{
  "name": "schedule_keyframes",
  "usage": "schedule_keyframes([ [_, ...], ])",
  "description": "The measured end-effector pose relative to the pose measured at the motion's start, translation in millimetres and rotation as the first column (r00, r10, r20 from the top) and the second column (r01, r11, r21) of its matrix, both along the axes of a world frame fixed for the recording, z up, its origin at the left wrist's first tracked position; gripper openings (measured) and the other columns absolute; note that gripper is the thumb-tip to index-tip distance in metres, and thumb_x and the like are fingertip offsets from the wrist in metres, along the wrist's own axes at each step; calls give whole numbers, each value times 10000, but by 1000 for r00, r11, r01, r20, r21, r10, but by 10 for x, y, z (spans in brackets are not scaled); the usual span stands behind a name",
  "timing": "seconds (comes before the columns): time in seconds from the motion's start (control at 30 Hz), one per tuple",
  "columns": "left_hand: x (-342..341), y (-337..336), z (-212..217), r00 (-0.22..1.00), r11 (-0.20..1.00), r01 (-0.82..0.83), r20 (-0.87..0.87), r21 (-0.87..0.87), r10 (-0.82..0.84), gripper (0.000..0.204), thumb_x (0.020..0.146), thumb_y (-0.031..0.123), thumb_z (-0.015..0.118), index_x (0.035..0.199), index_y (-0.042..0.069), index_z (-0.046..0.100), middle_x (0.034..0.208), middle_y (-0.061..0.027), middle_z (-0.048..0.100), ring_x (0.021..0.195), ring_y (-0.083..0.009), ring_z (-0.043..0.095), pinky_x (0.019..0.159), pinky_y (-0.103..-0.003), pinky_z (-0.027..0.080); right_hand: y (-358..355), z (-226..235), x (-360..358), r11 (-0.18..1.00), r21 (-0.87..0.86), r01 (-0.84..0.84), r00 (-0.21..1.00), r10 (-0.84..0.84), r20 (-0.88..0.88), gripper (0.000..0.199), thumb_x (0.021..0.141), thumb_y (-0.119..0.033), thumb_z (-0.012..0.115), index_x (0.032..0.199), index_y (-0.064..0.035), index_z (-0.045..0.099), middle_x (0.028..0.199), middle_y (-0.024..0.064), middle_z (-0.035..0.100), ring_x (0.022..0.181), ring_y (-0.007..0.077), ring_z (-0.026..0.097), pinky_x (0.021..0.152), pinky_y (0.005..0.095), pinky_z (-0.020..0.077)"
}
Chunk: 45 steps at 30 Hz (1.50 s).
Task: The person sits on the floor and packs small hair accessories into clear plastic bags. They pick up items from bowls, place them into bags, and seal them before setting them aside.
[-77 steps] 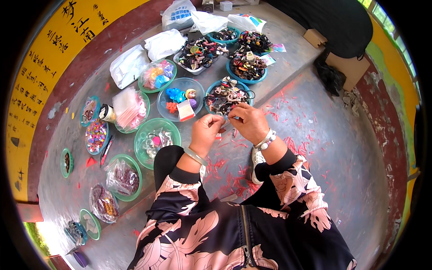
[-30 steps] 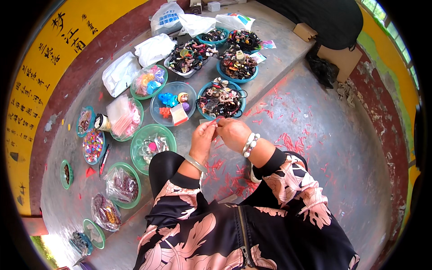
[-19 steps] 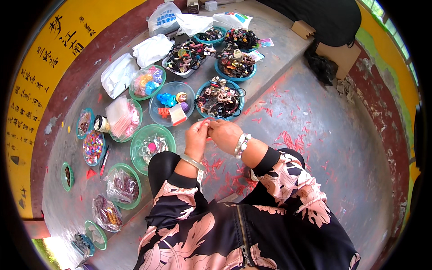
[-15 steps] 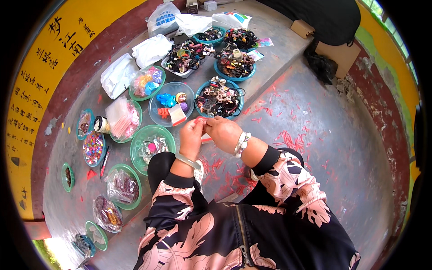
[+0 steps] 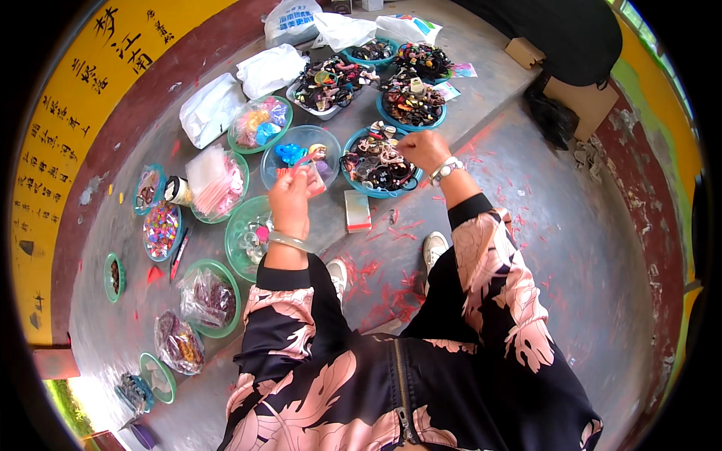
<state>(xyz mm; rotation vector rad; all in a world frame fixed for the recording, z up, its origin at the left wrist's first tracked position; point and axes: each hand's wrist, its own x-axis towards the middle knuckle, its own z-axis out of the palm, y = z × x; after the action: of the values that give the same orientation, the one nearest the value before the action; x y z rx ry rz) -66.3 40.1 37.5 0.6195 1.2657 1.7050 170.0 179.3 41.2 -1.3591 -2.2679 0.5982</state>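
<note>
My left hand (image 5: 292,197), a pale bangle on its wrist, is closed in a pinch on a thin red strip (image 5: 307,158) that sticks up past the fingertips. It is over the front of a clear bowl (image 5: 268,179) holding blue, purple and red pieces. My right hand (image 5: 426,152), wearing a beaded bracelet, reaches over the right rim of a blue basket (image 5: 353,183) full of dark and pink hair ties (image 5: 380,159). Its fingertips are drawn together; what they hold, if anything, is too small to make out. A white-and-red card box (image 5: 358,211) lies on the floor between my arms.
Several baskets of hair ties (image 5: 410,107) stand farther back, near white plastic bags (image 5: 269,68). Green baskets (image 5: 235,263) and a basket of colourful beads (image 5: 161,231) are at the left. Red scraps (image 5: 391,301) litter the floor around my shoes. A cardboard box (image 5: 524,52) sits at the back right.
My hands, together before, are now apart. The right moved right and forward to the hair-tie basket; the left shifted left with the red strip. The view has shifted slightly.
</note>
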Motion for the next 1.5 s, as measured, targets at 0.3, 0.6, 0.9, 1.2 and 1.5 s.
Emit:
schedule_keyframes([
  [0.3,-4,93,-111,987,1000,11,-158,1,-10,198,883,125,502,953,-34,596,839,-45,608,718,-82,574,631,-222,489,386,-1078,-13,992,-128,-20,846,85,526,287,736,-109,494,958,-200,653,906,136,631,832,328,605,733,398,495],
  [0.6,56,178,-159,984,999,49,-174,-5,-49,206,875,133,524,959,-35,609,834,-44,621,733,-80,582,657,-208,479,503,-1266,-34,985,-169,46,831,57,554,315,732,-183,559,1042,-203,609,975,122,620,915,304,589,785,400,481],
  [0.9,60,208,-177,985,997,81,-153,0,-80,197,874,123,519,960,-31,604,842,-47,619,739,-85,588,663,-210,480,692,-1374,81,945,-47,325,865,-277,418,273,777,-286,474,828,-106,673,843,174,636,797,337,621,718,404,504],
  [1.2,120,220,-196,975,994,95,-195,-51,-103,221,882,158,520,974,-29,594,883,-72,619,772,-126,604,682,-247,508,535,-1384,12,969,-222,113,872,10,489,316,679,-333,645,928,-138,653,935,115,635,875,299,599,783,376,476],
  [1.5,34,163,-256,978,996,74,-193,-57,-84,220,880,159,525,981,-23,595,884,-69,620,779,-122,606,667,-231,504,350,-1066,-236,949,-242,203,930,-110,350,285,745,-302,571,960,-129,643,967,123,629,913,295,597,793,380,474],
])
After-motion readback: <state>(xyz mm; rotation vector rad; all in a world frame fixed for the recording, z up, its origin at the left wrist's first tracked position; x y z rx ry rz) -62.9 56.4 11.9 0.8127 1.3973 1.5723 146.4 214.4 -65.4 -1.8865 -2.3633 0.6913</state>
